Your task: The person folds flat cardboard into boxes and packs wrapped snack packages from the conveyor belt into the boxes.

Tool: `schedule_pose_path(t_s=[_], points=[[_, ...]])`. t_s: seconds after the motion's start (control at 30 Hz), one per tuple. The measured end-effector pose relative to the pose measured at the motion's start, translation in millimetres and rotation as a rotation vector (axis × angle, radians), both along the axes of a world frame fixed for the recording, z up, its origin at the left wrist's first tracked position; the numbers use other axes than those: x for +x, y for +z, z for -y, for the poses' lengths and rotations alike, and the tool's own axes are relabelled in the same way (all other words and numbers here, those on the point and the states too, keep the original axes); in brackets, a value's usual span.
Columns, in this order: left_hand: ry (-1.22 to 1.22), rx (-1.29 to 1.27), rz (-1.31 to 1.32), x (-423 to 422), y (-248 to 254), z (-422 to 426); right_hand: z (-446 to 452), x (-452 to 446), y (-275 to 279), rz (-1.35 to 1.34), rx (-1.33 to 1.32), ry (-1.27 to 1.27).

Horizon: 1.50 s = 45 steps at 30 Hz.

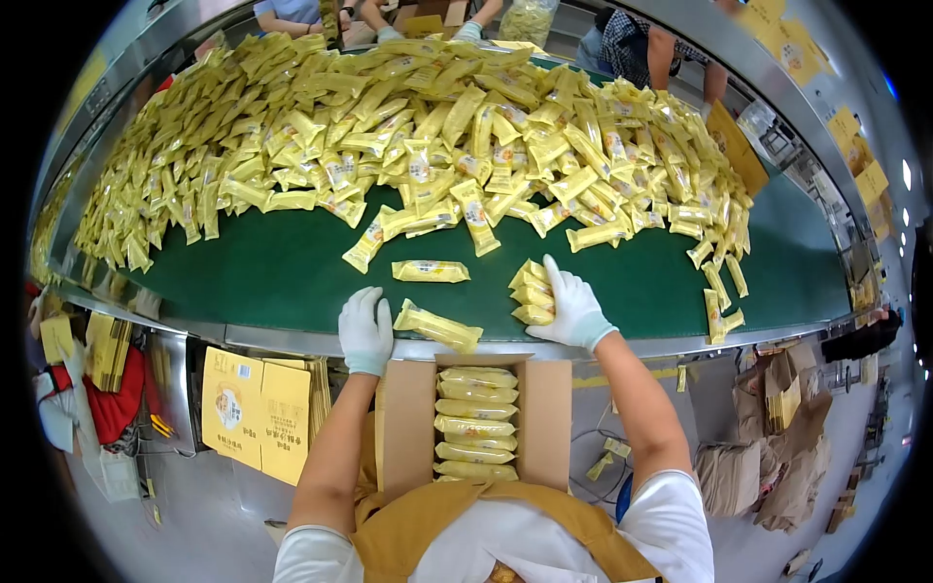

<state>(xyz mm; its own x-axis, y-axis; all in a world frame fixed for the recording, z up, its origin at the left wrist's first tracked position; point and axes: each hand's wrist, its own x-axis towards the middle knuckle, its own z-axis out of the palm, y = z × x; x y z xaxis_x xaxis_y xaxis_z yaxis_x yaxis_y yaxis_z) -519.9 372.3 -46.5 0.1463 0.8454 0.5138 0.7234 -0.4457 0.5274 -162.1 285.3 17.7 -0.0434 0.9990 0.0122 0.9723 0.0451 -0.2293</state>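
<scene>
The small bundle of packets (532,294) lies at the centre of the frame, just right of the middle, side by side above the near edge of the green worktop (292,267). They are pale yellow, glossy and plump, with crimped ends. The right hand (579,309), in a white glove, has its grip closed along their right side, thumb hidden from sight. The left hand (366,330), also gloved, has its grip loosely open with nothing visible in it; a slanted packet (437,325) lies just to its right, and whether they touch I cannot tell. Above that, a level packet (431,271) shows a printed label. Below, at the lower centre, an open cardboard box (545,418) holds a column of packets (476,409), lying flat one behind another. A broad heap (428,126) of similar yellow packets fills the upper frame. Beyond it, co-workers' arms show at the top edge. At the lower left stand printed yellow cartons (258,413); crumpled brown paper (734,476) lies at the lower right.
</scene>
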Motion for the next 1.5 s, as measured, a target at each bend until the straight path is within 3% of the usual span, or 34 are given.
schedule_pose_path(t_s=[0.13, 0.2, 0.33, 0.4, 0.47, 0.63, 0.77, 1.07, 1.13, 1.23, 1.33, 1.37, 1.4, 1.47, 1.5], points=[[0.006, 0.02, 0.007, -1, 1, 0, 15, -19, 75, -0.249, 0.202, 0.048], [0.012, 0.025, 0.0, -1, 1, 0, 31, -26, 107, -0.281, 0.324, 0.193], [0.016, 0.015, 0.005, -3, 4, 0, 60, -54, 145, -0.459, 0.164, 0.431], [0.024, 0.008, 0.012, -5, 4, 2, 71, -79, 152, -0.352, 0.061, 0.574], [0.022, 0.006, 0.007, -5, 1, -1, 86, -130, 173, 0.126, -0.153, 0.446], [-0.032, 0.037, 0.017, -10, -4, -5, 114, -187, 133, 0.318, -0.347, 0.589], [-0.042, 0.038, 0.01, -13, -4, -6, 131, -198, 63, 0.266, -0.338, 0.547], [-0.043, 0.032, -0.02, -19, 0, -3, 150, -204, 45, 0.163, -0.152, 0.473], [-0.069, 0.02, 0.005, -20, -7, 1, 151, -203, 63, 0.174, -0.165, 0.476], [-0.14, 0.004, 0.178, -33, -8, 8, 149, -194, 56, -0.013, 0.105, 0.507], [-0.18, -0.199, 0.455, -68, -9, 38, 139, -178, 73, -0.386, 0.164, 0.242], [-0.149, -0.223, 0.496, -76, -2, 58, 135, -169, 70, -0.344, 0.492, 0.05], [-0.149, -0.198, 0.443, -90, -7, 70, 126, -164, 71, -0.257, 0.625, -0.174], [-0.094, -0.427, 0.54, -105, -19, 88, 98, -147, 64, -0.298, 0.639, -0.366], [-0.099, -0.491, 0.578, -103, -14, 97, 83, -138, 55, -0.376, 0.474, -0.356]])
